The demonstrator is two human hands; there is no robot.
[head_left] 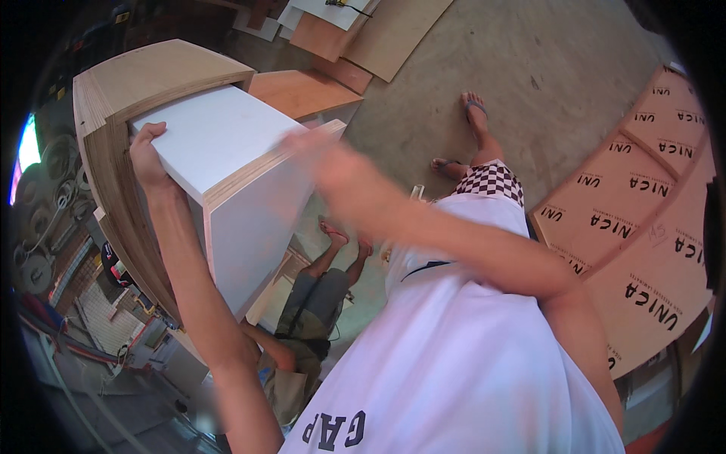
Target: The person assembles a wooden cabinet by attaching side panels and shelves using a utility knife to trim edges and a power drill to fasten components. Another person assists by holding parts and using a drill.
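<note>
A white-faced panel piece with bare plywood edges, perhaps a drawer, juts out of a curved plywood cabinet on the left. My left hand grips its left side, thumb over the top face and the other fingers mostly hidden. The front board of this piece is white too, with a layered plywood edge. My right hand is smeared by motion at the right end of that edge. Its fingers cannot be made out, nor whether it touches the board or holds anything.
Another person in dark shorts is low down beside the cabinet, partly behind my left arm. Large brown printed sheets stand at the right. Loose boards lie on the concrete floor at the back. Cluttered shelving fills the far left.
</note>
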